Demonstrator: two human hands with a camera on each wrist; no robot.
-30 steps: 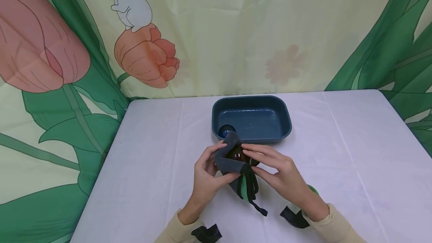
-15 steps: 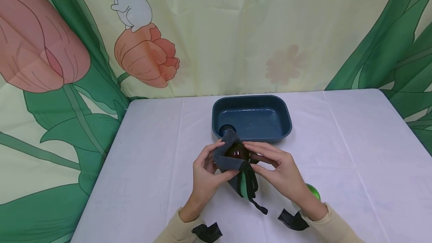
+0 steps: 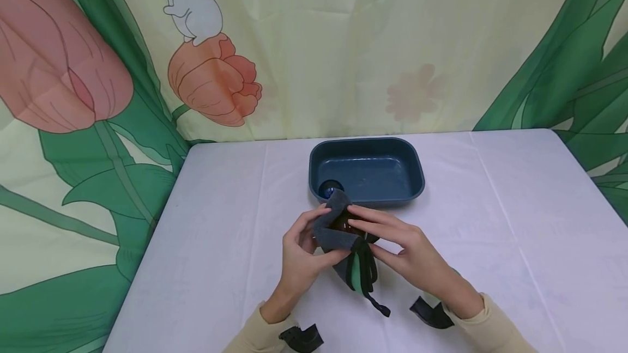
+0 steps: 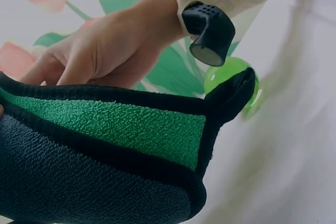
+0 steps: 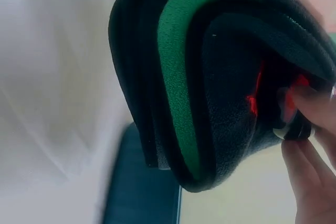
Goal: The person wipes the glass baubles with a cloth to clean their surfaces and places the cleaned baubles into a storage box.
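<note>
A thick grey-and-green cloth with black edging is folded around a glossy dark red ball. My left hand grips the cloth from the left, its thumb along the near fold. On the other side my right hand holds the ball, with fingertips over its top and thumb by the cloth's edge. The green inner face of the cloth fills much of the left wrist view. In the right wrist view the cloth hides most of the ball; only red gleams show beside some fingers.
Just beyond the hands stands a dark blue tray with a glossy dark blue ball in its near left corner. A clear green ball lies by the right wrist, mostly hidden in the head view. White cloth covers the table.
The right fingers slid off the red ball's top, then back over it, covering more of it again. The right forearm shifted slightly, now hiding nearly all of the green ball. Left hand barely moved.
</note>
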